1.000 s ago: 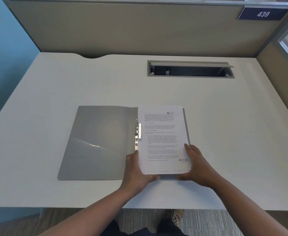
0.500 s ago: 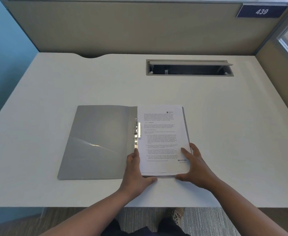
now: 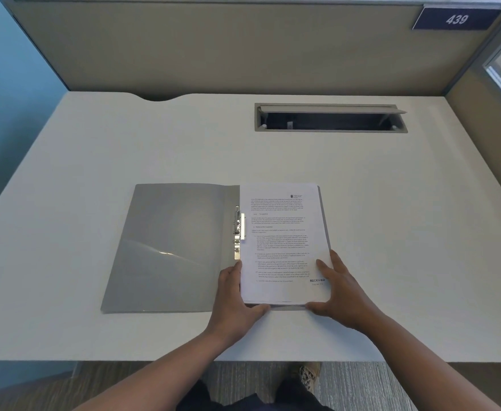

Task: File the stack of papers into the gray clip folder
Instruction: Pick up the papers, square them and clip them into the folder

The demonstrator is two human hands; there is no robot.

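While the gray clip folder (image 3: 169, 247) lies open and flat on the white desk (image 3: 95, 149), the stack of papers (image 3: 281, 241) sits on its right-hand half, printed side up, left edge just beside the metal clip (image 3: 238, 229) at the spine. A thin strip of gray back cover shows past the stack's right edge. Left hand (image 3: 234, 298): cupped against the stack's lower left corner, fingers together along the left edge, thumb lying along the bottom edge; not pinching, pressing against the edges. Right hand (image 3: 339, 292): spread at the lower right corner, fingers flat on the top sheet and its right margin, close to the "RECEIVED" stamp (image 3: 317, 280), thumb hooked along the bottom edge. Whether any fingertip is tucked under the sheets cannot be told. Left cover bare, glossy, with a diagonal glare streak. Far side of desk: a recessed cable tray (image 3: 330, 117), lid tilted up. Partition behind carries a plate reading "439" (image 3: 456, 19).
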